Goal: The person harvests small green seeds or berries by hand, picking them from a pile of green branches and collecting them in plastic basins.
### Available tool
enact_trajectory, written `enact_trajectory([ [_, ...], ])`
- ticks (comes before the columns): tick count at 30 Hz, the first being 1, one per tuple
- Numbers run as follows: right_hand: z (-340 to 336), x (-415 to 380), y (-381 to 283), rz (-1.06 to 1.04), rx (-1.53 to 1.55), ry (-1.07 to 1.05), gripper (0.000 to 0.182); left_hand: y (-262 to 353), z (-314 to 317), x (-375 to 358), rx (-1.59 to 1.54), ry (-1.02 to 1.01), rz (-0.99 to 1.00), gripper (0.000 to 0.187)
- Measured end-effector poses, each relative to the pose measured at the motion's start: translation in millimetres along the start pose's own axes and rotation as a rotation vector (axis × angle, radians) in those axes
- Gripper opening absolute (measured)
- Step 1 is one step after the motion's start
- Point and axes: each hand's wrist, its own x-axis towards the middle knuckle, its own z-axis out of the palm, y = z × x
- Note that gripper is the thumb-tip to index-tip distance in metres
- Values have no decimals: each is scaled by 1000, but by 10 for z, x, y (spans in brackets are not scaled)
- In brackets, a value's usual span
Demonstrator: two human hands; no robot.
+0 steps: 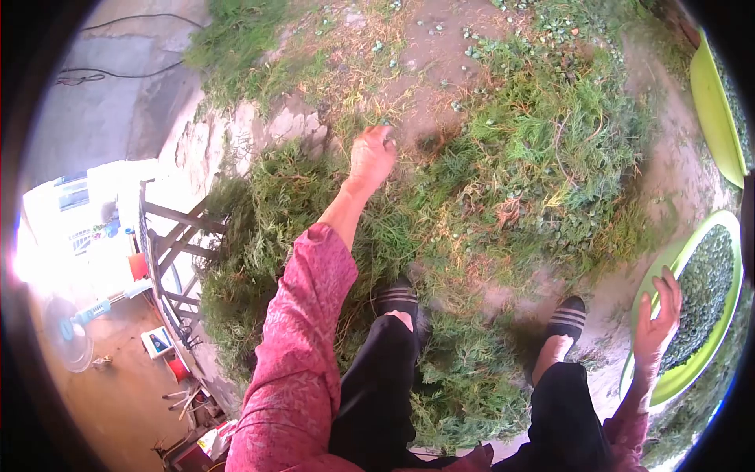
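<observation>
My left hand (372, 156) is stretched out over the ground, its fingers curled together near a bare patch between green sprigs; whatever may be in them is too small to name. My right hand (659, 321) is at the near side of a green basin (675, 391), fingers spread apart, with nothing seen in them. Small green pieces (702, 287) fill that basin. Leafy cut branches (543, 157) lie in a wide heap in front of me, and more branches (283, 228) are under my left forearm.
Another green basin (716, 110) stands at the upper right. My feet in striped slippers (568, 318) are among the branches. On the left are a dark metal frame (177, 252), a fan (67, 334), red containers (138, 266) and a black cable (134, 75) on the concrete.
</observation>
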Motion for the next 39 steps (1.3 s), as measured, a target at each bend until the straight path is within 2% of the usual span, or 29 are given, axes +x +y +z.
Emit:
enact_trajectory([
  [3,12,26,-94,8,126,-51,25,-153,117,135,52,74,-182,24],
  [4,24,34,-78,11,128,-49,25,-192,143,162,53,73,-179,24],
  [6,63,46,-45,38,221,-60,25,-267,180,193,86,-12,-340,23],
  [8,113,60,-45,66,283,-82,24,-331,211,202,109,2,-318,23],
  [11,158,106,-108,71,362,-125,23,-321,203,226,43,-40,-426,22],
  [14,196,141,-253,59,401,-166,22,-367,217,202,132,-30,-388,19],
  [16,203,139,-342,75,507,-211,23,-241,159,122,131,230,-225,14],
  [17,219,128,-359,52,537,-220,23,-154,115,63,131,228,-222,14],
  [18,222,127,-405,56,537,-219,23,7,14,-22,11,201,-118,14],
  [19,227,136,-481,156,739,-333,22,179,-93,-131,-108,172,-16,13],
  [21,249,198,-655,365,1065,-579,28,597,-262,-458,-298,-89,2,16],
  [22,304,227,-758,361,1067,-581,28,783,-282,-633,-337,-147,151,15],
  [24,530,231,-968,494,1390,-735,35,1126,-259,-994,-425,-246,393,21],
  [25,655,212,-1052,488,1389,-737,35,1291,-249,-1124,-483,-338,432,23],
  [27,895,151,-1175,536,1454,-866,36,1512,-141,-1348,-601,-346,443,23],
  [30,1034,55,-1280,473,1557,-985,35,1620,-115,-1442,-535,-333,454,23],
  [32,1013,65,-1346,495,1532,-942,31,1584,-123,-1481,-504,-337,462,27],
  [34,1020,80,-1337,319,1309,-998,25,1553,-164,-1518,-532,-335,448,30],
  [38,1007,50,-1430,269,1214,-1034,18,1487,-270,-1593,-582,-389,441,32],
  [39,1038,23,-1420,299,1228,-1054,16,1462,-276,-1609,-598,-457,398,29],
])
